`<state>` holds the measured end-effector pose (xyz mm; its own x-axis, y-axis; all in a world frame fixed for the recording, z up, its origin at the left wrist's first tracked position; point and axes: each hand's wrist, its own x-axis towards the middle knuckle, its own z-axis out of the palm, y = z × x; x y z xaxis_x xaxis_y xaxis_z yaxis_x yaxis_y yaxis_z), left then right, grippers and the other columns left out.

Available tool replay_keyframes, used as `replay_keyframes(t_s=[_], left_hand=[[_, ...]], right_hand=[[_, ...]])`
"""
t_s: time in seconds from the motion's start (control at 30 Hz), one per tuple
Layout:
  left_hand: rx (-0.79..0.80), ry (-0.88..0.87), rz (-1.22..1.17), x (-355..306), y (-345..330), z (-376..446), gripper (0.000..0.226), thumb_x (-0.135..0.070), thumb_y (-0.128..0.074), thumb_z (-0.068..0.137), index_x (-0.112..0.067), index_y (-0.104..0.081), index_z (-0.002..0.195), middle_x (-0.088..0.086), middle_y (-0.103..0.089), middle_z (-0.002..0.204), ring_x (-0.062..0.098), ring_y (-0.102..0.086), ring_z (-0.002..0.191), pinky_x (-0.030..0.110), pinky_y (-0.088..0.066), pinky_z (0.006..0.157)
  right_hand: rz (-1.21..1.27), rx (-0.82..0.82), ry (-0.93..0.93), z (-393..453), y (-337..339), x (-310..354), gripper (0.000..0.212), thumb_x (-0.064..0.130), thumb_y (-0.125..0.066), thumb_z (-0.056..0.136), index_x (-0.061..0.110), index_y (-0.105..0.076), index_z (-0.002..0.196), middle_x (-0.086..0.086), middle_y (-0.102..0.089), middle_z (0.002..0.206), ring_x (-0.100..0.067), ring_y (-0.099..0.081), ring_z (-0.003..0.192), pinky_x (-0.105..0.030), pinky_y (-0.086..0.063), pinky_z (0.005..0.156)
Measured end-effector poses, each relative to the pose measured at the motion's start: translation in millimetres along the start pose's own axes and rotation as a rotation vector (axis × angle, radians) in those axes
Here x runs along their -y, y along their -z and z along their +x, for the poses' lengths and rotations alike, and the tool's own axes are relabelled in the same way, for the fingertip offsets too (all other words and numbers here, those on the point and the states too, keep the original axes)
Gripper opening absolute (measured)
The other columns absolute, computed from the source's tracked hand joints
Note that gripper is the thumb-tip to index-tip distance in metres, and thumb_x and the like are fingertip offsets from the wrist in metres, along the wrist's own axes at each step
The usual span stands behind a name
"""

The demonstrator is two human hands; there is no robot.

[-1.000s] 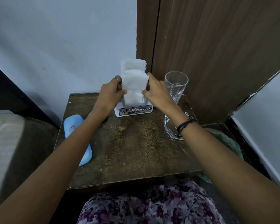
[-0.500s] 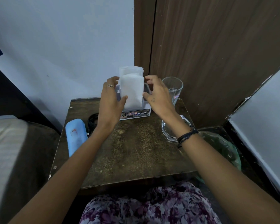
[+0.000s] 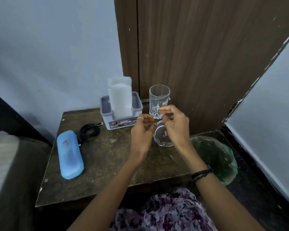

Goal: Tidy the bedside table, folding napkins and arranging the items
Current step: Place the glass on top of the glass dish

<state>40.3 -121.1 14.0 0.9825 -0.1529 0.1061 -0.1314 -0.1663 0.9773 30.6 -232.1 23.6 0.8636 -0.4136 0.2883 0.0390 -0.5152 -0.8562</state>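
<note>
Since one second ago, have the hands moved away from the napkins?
Yes. Both hands drew back toward the person, off the napkins standing in the holder.

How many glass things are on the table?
2. A tall drinking glass stands upright at the back right, and a glass ashtray sits just in front of it, partly hidden by the right hand.

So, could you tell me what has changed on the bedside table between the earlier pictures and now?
Both hands let go of the napkins and drew back toward the person: the left hand and right hand now hang over the table, fingers loosely curled, holding nothing. The napkins stayed upright in the holder; the glass, ashtray, blue case and cable look unmoved.
</note>
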Motion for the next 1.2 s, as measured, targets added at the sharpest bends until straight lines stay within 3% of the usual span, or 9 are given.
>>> replay_keyframes(t_s=[0.07, 0.17, 0.27, 0.47, 0.63, 0.8, 1.0, 1.1, 1.2], left_hand=[[0.003, 0.037, -0.009, 3, -10, 5, 0.028, -0.005, -0.060, 0.086, -0.010, -0.054, 0.113, -0.003, -0.062, 0.104, 0.006, -0.059, 0.092, 0.019, -0.048, 0.085], [0.032, 0.065, -0.027, 8, -23, 17, 0.045, -0.005, -0.060, 0.086, -0.011, -0.044, 0.128, -0.006, -0.053, 0.117, 0.004, -0.052, 0.102, 0.007, -0.042, 0.079], [0.043, 0.068, -0.058, 11, -33, 33, 0.059, -0.003, -0.060, 0.086, -0.012, -0.033, 0.137, -0.009, -0.045, 0.123, 0.007, -0.045, 0.115, 0.022, -0.040, 0.095], [0.066, 0.025, -0.049, 16, -41, 65, 0.070, -0.016, -0.063, 0.086, -0.014, -0.022, 0.143, 0.005, -0.040, 0.145, 0.009, -0.044, 0.125, 0.036, -0.038, 0.108], [0.098, -0.023, -0.019, 20, -41, 87, 0.077, -0.015, -0.069, 0.080, -0.017, -0.023, 0.142, 0.001, -0.047, 0.137, 0.017, -0.048, 0.125, 0.030, -0.044, 0.102], [0.041, -0.025, 0.013, 27, -46, 99, 0.077, -0.012, -0.072, 0.077, -0.017, -0.027, 0.139, 0.004, -0.051, 0.133, 0.019, -0.051, 0.121, 0.030, -0.046, 0.098], [-0.016, -0.061, 0.031, 29, -48, 98, 0.078, -0.019, -0.078, 0.070, -0.020, -0.033, 0.133, -0.012, -0.055, 0.112, -0.001, -0.055, 0.098, 0.004, -0.047, 0.076], [0.016, -0.089, 0.052, 23, -46, 94, 0.079, -0.022, -0.079, 0.069, -0.022, -0.033, 0.133, -0.017, -0.052, 0.109, -0.007, -0.054, 0.093, 0.005, -0.047, 0.075], [0.038, -0.122, 0.061, 10, -43, 83, 0.075, -0.023, -0.080, 0.068, -0.031, -0.034, 0.127, -0.027, -0.051, 0.105, -0.011, -0.054, 0.093, 0.004, -0.047, 0.075]], right_hand=[[0.023, -0.037, -0.033, 9, 9, -10, 0.022, 0.003, -0.058, 0.085, 0.019, -0.067, 0.099, 0.010, -0.067, 0.092, -0.004, -0.063, 0.085, -0.022, -0.052, 0.081], [0.096, -0.066, -0.095, 23, 14, -26, 0.019, 0.004, -0.063, 0.084, 0.015, -0.066, 0.099, 0.006, -0.068, 0.091, 0.003, -0.061, 0.080, -0.013, -0.052, 0.077], [0.174, -0.030, -0.158, 35, 13, -38, 0.029, 0.008, -0.068, 0.082, 0.011, -0.062, 0.110, -0.001, -0.068, 0.104, 0.002, -0.060, 0.081, -0.003, -0.046, 0.071], [0.243, 0.239, -0.185, 61, 3, -60, 0.069, 0.019, -0.076, 0.076, 0.015, -0.042, 0.136, 0.003, -0.050, 0.135, -0.008, -0.047, 0.120, -0.012, -0.037, 0.085], [0.202, 0.369, -0.112, 80, -7, -73, 0.072, 0.012, -0.075, 0.075, 0.020, -0.038, 0.136, 0.016, -0.049, 0.123, -0.001, -0.043, 0.118, -0.012, -0.034, 0.090], [0.187, 0.348, -0.102, 89, -17, -79, 0.073, 0.012, -0.077, 0.072, 0.026, -0.038, 0.132, 0.009, -0.056, 0.118, 0.001, -0.052, 0.108, -0.018, -0.046, 0.087], [0.168, 0.297, -0.053, 86, -13, -80, 0.069, 0.022, -0.078, 0.068, 0.028, -0.042, 0.127, 0.021, -0.055, 0.108, 0.004, -0.052, 0.106, -0.023, -0.047, 0.092], [0.189, 0.271, -0.045, 78, -7, -76, 0.075, 0.034, -0.075, 0.062, 0.030, -0.040, 0.128, 0.012, -0.055, 0.120, -0.001, -0.051, 0.113, -0.030, -0.047, 0.098], [0.203, 0.230, -0.028, 68, 3, -68, 0.079, 0.044, -0.071, 0.060, 0.032, -0.038, 0.130, 0.015, -0.053, 0.123, -0.001, -0.050, 0.116, -0.024, -0.044, 0.096]])
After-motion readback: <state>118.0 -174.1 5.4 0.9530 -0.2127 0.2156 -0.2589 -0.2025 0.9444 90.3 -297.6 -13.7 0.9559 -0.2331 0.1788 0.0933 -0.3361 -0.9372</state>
